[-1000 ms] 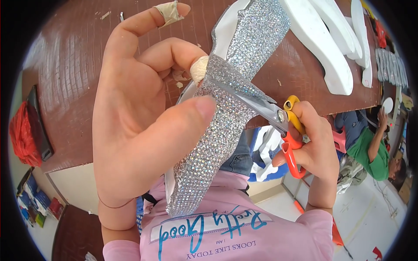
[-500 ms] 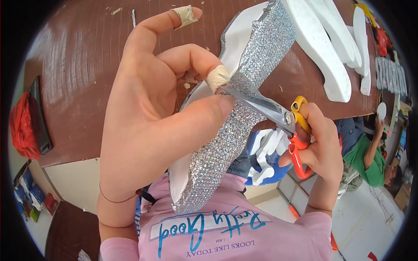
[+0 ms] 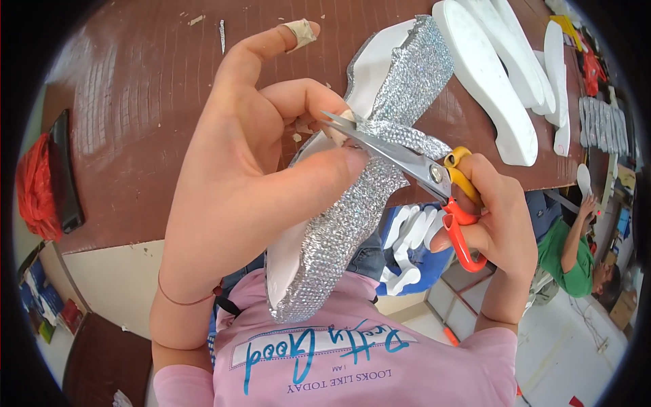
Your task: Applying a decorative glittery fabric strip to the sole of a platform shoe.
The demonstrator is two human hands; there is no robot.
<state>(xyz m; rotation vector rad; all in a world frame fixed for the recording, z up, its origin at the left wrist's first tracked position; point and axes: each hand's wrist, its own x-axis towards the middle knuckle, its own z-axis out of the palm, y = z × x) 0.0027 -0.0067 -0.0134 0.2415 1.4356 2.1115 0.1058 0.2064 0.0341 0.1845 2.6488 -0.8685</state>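
Observation:
A white shoe sole (image 3: 388, 57) partly wrapped in silver glitter fabric (image 3: 352, 227) slants across the middle, its near end above my lap. My left hand (image 3: 254, 156) pinches it near the middle between thumb and a taped finger; another taped finger stretches out above. My right hand (image 3: 494, 220) holds scissors (image 3: 442, 186) with yellow and red handles. Their blades lie across the fabric beside my left thumb, tips slightly apart. A narrow strip of the glitter fabric (image 3: 410, 137) stands out along the blades. Where exactly the blades meet the fabric, I cannot tell.
Several bare white soles (image 3: 489, 81) lie on the brown table (image 3: 135, 136) at the right. A red plastic bag (image 3: 37, 186) hangs at the far left. More white pieces (image 3: 407, 251) rest in something blue below the table edge. A person in green (image 3: 569, 261) works at the far right.
The strip of glitter fabric now stands out along the blades, separated from the wider fabric near them. The scissors have shifted slightly left, and my left hand slightly right. Both hands keep their holds.

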